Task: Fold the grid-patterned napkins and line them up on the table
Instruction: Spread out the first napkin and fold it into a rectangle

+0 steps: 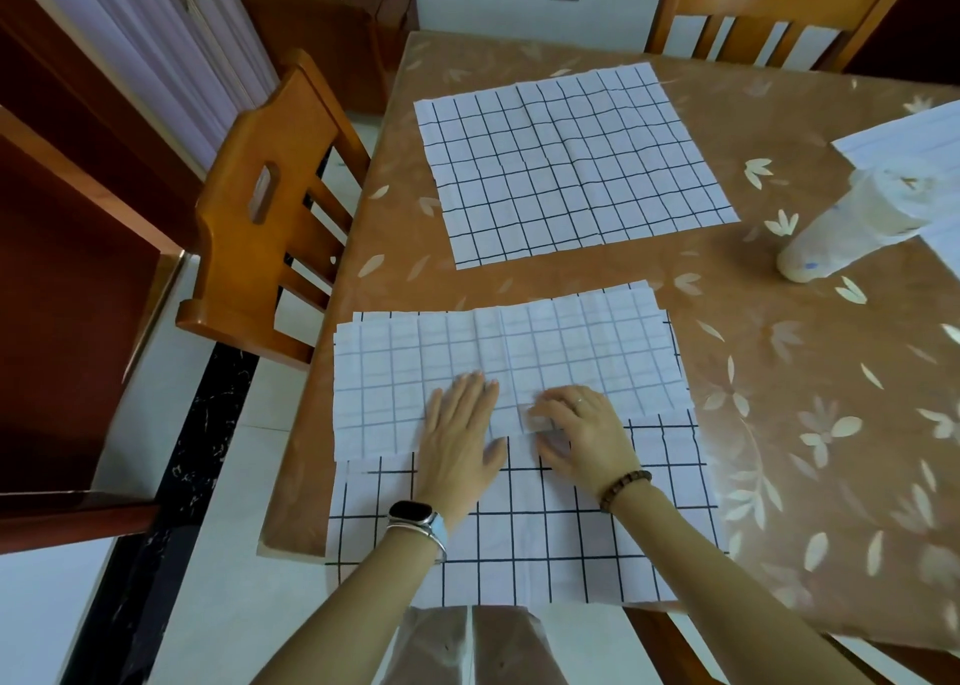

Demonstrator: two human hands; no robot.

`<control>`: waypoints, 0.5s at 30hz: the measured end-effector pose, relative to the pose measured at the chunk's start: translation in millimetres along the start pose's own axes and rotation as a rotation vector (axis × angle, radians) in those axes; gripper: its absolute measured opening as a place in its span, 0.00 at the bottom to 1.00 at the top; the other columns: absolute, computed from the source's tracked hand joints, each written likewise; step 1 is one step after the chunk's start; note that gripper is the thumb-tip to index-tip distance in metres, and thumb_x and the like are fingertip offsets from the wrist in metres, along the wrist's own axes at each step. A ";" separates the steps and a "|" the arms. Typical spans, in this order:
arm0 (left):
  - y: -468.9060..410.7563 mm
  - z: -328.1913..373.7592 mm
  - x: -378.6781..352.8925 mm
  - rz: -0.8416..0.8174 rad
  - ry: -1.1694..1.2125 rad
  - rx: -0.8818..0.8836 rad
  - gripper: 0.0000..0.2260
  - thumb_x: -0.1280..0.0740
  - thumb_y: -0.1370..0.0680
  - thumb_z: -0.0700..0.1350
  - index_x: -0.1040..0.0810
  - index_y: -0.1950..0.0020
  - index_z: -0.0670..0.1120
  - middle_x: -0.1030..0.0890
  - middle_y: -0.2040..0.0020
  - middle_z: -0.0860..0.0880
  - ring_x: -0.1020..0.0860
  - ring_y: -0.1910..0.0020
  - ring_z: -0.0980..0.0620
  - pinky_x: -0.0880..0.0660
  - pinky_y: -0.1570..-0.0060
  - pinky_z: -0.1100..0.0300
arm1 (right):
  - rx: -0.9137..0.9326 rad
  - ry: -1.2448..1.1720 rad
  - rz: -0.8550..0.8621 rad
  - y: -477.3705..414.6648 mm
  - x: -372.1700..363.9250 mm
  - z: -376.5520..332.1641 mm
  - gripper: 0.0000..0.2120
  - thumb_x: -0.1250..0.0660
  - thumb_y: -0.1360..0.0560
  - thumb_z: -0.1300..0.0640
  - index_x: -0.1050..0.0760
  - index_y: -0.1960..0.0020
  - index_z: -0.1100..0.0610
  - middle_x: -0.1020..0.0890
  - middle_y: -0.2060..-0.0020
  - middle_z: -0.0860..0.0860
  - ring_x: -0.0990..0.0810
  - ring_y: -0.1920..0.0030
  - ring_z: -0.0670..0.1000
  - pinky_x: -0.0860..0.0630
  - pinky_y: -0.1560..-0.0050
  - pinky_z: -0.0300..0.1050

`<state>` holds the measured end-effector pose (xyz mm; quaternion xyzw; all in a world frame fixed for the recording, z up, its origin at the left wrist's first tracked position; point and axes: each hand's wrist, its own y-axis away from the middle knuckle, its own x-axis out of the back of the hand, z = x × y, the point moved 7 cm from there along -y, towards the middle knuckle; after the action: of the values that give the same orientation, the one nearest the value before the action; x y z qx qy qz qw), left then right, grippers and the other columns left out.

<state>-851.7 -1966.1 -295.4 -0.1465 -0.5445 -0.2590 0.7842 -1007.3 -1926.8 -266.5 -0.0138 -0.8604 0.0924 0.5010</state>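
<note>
A grid-patterned napkin (545, 534) lies at the table's near edge, its far part folded toward me so the pale underside (571, 341) faces up. My left hand (460, 435) presses flat on the fold's edge, fingers spread. My right hand (576, 432) rests beside it with fingers curled on that same edge; whether it pinches the cloth is unclear. A second grid napkin (571, 165) lies flat and unfolded farther back. Another white grid cloth (914, 133) shows at the right edge, partly cut off.
The table (779, 372) has a brown floral cover. A pale plastic bottle (841, 237) lies on its side at the right. A wooden chair (270, 206) stands at the left side, another chair (779, 14) at the far end.
</note>
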 end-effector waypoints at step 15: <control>14.0 -32.9 43.1 0.240 0.029 0.099 0.27 0.22 0.32 0.39 0.22 0.34 0.46 0.22 0.34 0.47 0.28 0.31 0.44 0.38 0.27 0.49 | -0.009 0.036 0.187 -5.5 11.3 -27.8 0.06 0.34 0.25 0.58 0.22 0.60 0.55 0.22 0.64 0.48 0.26 0.64 0.51 0.26 0.63 0.44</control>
<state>-806.4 -1982.1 -266.6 -0.1681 -0.5237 -0.1381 0.8237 -988.6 -1926.8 -242.5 -0.0979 -0.8466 0.1345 0.5056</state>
